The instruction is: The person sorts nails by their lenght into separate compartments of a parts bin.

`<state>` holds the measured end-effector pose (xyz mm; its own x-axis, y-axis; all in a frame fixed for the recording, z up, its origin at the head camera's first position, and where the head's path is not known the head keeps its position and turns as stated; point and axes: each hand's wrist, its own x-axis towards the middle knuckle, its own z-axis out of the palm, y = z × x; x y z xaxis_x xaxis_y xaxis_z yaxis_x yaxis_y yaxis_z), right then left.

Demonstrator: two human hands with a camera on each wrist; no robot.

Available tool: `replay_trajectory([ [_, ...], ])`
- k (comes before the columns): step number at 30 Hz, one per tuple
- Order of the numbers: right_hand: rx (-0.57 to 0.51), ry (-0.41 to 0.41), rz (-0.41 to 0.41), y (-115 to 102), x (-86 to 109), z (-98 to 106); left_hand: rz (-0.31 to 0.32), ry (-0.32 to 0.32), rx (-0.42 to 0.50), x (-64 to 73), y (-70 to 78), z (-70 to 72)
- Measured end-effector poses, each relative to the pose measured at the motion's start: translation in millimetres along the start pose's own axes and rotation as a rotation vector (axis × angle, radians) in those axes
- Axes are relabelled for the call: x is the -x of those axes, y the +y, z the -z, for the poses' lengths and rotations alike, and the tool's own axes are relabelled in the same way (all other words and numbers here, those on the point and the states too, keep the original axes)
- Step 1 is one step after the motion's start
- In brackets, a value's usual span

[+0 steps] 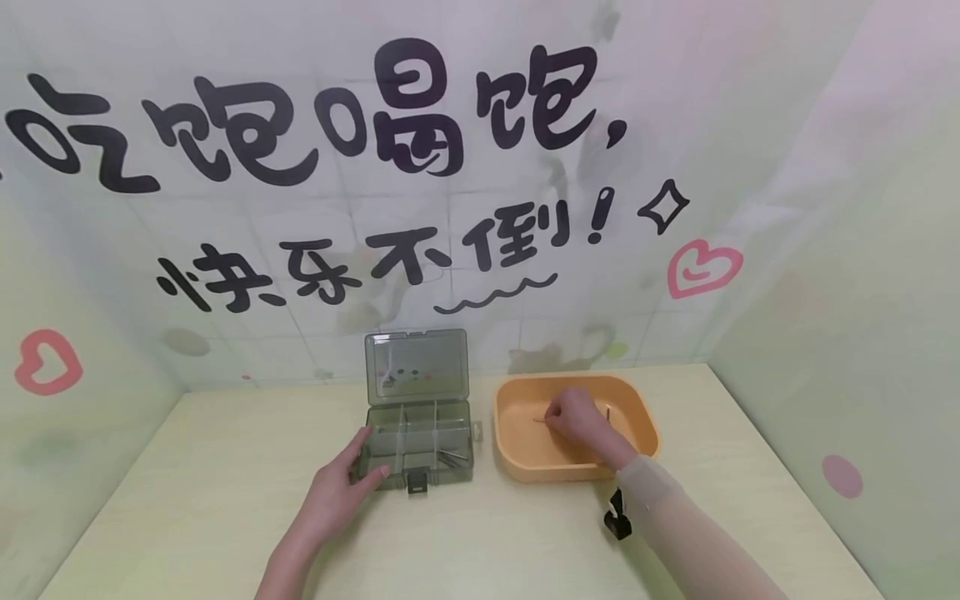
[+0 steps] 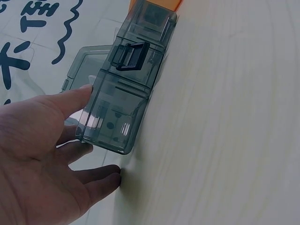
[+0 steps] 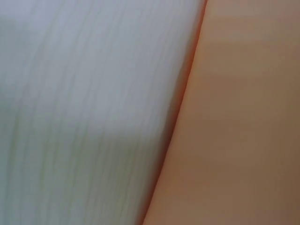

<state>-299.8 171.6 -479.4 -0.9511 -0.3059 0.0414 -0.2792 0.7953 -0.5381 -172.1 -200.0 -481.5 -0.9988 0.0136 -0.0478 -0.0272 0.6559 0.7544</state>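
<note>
A smoky clear divided box [image 1: 417, 442] stands on the table with its lid [image 1: 417, 367] raised against the wall side. My left hand [image 1: 341, 492] rests at its left end, thumb on the rim, the other fingers loosely extended along the side, as the left wrist view also shows. Several thin metal pieces [image 1: 453, 458] lie in the box's front right compartment. Inside the orange tray [image 1: 517, 468], my right hand [image 1: 577, 417] pinches a thin, short rod [image 1: 539, 419], too small to identify. Another slim dark piece [image 1: 608, 413] is in the tray, right of that hand.
The pale wooden table [image 1: 480, 542] meets a wall covering [image 1: 225, 333] with black lettering right behind box and tray. Side panels stand left and right. A black latch [image 1: 417, 481] hangs at the box's front. A black device [image 1: 618, 518] sits at my right wrist.
</note>
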Motion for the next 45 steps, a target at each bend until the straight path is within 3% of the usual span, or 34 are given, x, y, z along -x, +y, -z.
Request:
replay_trajectory([
  [13,-0.071,0.036,0.085,-11.0,-0.4,7.2,-0.005,0.005,0.003,0.4,-0.4,-0.5],
  [18,-0.150,0.002,0.058,-25.2,5.3,13.2,-0.003,0.006,0.006,-0.3,-1.9,-1.7],
  [27,-0.219,-0.025,0.110,-54.4,13.2,16.6,-0.008,0.005,0.010,-0.3,-2.0,-0.9],
  [35,-0.227,-0.057,0.197,-78.0,12.7,11.2,-0.017,0.002,0.010,-0.5,-1.8,-0.7],
  [45,-0.227,-0.088,0.279,-105.9,6.1,-9.4,-0.016,0.001,0.011,-0.8,-1.1,-0.9],
])
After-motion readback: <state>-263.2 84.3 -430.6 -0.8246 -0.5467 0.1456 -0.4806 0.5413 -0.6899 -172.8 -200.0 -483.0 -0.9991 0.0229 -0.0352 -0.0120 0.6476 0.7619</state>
